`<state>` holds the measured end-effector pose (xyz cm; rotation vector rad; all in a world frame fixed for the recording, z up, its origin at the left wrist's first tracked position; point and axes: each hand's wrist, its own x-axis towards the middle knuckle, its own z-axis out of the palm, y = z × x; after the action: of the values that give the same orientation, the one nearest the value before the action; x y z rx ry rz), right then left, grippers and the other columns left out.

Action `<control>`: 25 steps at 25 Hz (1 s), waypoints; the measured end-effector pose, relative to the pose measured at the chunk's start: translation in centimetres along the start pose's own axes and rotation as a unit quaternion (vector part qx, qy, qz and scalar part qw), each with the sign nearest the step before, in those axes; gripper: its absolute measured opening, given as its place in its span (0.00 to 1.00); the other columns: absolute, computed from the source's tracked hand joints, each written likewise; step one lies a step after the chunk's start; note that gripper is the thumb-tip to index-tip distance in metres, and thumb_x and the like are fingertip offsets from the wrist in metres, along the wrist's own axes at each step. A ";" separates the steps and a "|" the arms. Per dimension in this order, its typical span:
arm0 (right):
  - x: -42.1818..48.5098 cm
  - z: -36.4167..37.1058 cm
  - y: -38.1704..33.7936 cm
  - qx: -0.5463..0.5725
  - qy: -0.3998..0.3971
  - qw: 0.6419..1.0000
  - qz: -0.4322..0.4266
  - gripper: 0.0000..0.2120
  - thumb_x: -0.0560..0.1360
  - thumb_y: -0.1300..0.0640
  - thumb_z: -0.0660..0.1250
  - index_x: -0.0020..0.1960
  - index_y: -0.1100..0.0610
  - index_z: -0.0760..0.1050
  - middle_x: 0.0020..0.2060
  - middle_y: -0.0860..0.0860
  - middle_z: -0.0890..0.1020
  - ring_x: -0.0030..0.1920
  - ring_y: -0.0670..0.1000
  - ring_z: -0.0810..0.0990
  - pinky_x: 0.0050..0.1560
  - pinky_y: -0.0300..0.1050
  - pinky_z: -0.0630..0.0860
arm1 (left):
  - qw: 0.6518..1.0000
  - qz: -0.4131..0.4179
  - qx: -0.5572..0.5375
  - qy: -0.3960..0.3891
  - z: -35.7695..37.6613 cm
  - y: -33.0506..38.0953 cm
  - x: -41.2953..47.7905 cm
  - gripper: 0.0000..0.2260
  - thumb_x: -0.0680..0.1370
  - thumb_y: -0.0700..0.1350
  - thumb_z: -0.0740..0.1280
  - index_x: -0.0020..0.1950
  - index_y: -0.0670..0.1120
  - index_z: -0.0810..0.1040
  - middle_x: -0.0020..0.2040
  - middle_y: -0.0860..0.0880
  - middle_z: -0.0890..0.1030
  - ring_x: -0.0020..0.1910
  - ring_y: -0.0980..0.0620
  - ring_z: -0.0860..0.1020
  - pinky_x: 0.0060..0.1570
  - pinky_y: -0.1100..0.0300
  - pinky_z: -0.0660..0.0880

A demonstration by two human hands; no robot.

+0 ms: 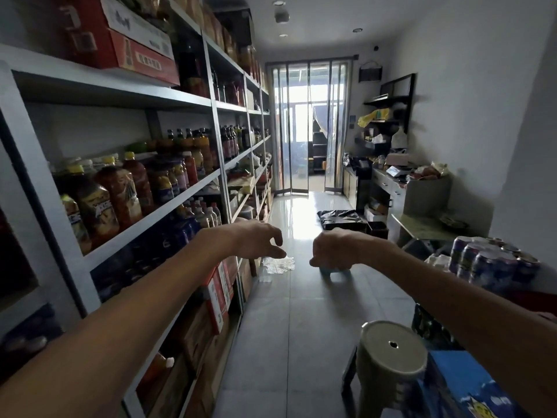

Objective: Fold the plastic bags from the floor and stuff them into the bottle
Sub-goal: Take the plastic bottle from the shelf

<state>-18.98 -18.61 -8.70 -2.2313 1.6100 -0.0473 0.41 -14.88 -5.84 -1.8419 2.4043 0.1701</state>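
Clear plastic bags [278, 263] lie crumpled on the tiled floor [301, 312], beyond both outstretched arms. Palm down, the left hand [256, 239] hangs with loosely hooked fingers, holding nothing. The right hand [334, 247] is curled knuckles-up; whether it grips anything is hidden.

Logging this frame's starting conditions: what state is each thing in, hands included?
left hand: fingers loosely curled, empty
right hand: fingers curled; grip unclear
plastic bags: lying crumpled on floor
blue object: below right hand, mostly hidden
stool: upright
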 end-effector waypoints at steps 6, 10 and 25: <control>14.8 -1.6 -0.4 -0.034 -0.071 0.996 -0.043 0.15 0.80 0.53 0.66 0.55 0.65 0.79 0.35 0.54 0.79 0.28 0.50 0.73 0.33 0.40 0.74 | 0.998 0.031 -0.047 -0.028 0.2 -9.1 14.1 0.19 0.80 0.58 0.64 0.67 0.50 0.75 0.60 0.45 0.78 0.56 0.45 0.78 0.58 0.52 0.76; 24.6 -4.6 -0.2 -0.033 -0.031 0.998 -0.032 0.13 0.80 0.54 0.66 0.56 0.64 0.80 0.28 0.50 0.78 0.26 0.48 0.73 0.29 0.38 0.72 | 0.998 0.039 -0.038 -0.021 -2.3 -14.0 23.2 0.19 0.82 0.56 0.63 0.69 0.48 0.73 0.57 0.47 0.78 0.54 0.47 0.78 0.53 0.57 0.75; 68.5 -11.8 11.3 -0.122 -0.078 0.988 -0.050 0.15 0.79 0.50 0.65 0.55 0.61 0.81 0.48 0.59 0.85 0.42 0.57 0.84 0.38 0.41 0.76 | 0.996 0.014 -0.056 -0.067 -3.0 -27.1 66.1 0.18 0.81 0.56 0.65 0.66 0.48 0.75 0.53 0.49 0.77 0.51 0.48 0.77 0.54 0.55 0.74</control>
<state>-8.83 -88.08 -14.88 -2.4287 1.4866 0.3071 9.38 -85.40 -13.61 -1.7787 2.3748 0.4254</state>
